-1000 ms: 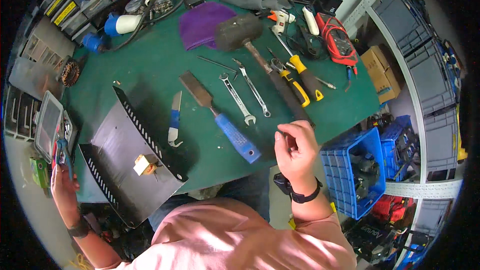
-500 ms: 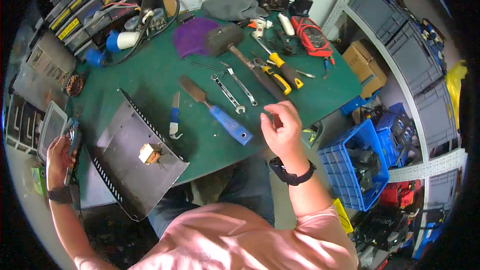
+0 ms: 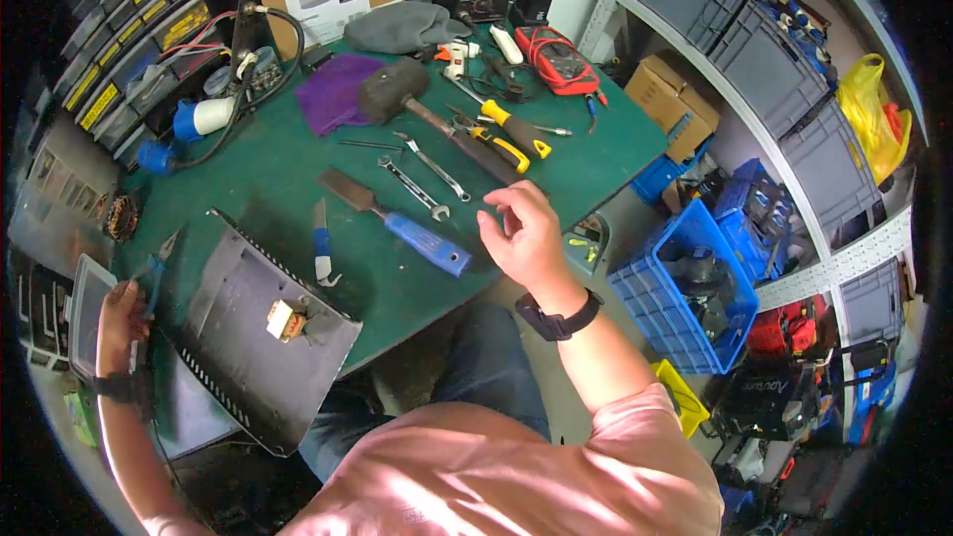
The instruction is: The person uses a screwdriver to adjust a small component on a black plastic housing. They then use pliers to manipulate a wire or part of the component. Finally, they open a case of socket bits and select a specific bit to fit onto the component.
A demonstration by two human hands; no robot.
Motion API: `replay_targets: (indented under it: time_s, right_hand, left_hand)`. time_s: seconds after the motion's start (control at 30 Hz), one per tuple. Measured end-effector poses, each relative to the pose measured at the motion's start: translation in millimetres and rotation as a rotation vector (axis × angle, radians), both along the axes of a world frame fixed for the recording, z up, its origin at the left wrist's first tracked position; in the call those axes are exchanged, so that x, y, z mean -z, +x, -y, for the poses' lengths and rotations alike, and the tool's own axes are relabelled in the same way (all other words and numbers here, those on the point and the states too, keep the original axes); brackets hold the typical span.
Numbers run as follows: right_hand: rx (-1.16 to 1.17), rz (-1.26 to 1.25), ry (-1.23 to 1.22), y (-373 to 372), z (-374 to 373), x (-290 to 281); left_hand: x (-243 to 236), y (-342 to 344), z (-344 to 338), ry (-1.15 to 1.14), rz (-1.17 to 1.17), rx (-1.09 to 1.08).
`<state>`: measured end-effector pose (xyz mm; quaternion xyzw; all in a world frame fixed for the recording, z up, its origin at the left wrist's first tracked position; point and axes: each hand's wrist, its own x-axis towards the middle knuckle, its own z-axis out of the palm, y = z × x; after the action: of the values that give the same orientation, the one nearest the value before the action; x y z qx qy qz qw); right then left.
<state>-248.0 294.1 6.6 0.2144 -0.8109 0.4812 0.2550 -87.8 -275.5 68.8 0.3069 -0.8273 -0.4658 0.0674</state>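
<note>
- Pliers (image 3: pixel 160 264) are in my L hand (image 3: pixel 121 313), at bench's (image 3: pixel 596 161) far L, nr clear plastic lid (image 3: pixel 87 296).
- Hands well apart: L wrapped round handles; R hand (image 3: pixel 526 236) by front edge, fingers loosely curled, nothing seen in it.
- Progress, AFAICT: pliers gripped, tips touching no workpiece yet; coil block (image 3: pixel 285 322) sits whole on bent panel (image 3: pixel 243 362). Can't tell how much is left.
- Materials: panel's dark sheet metal, slotted edges; block's boxy, pale w/ coppery side; pliers' handles blue, tips grey, tapered.
- Chisel (image 3: pixel 427 242): flat blade, blue textured grip, lying unheld.
</note>
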Motion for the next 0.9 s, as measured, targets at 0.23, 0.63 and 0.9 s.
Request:
replay_targets:
  time_s: [0.23,0.63,0.9]
  right_hand:
    - [-0.001,-0.009,-0.006,-0.9,0.0,2.7]
    - [0.040,-0.001,0.045,1.3,0.4,-1.4]
    - [-0.004,-0.017,0.000,-0.2,1.7,0.5]
  left_hand:
    - [3.0,-12.7,-8.4,0.089,0.002,0.078]
    - [0.7,-29.5,-27.2,0.124,0.068,0.016]
    - [-4.9,-12.7,-27.9,0.224,-0.093,-0.019]
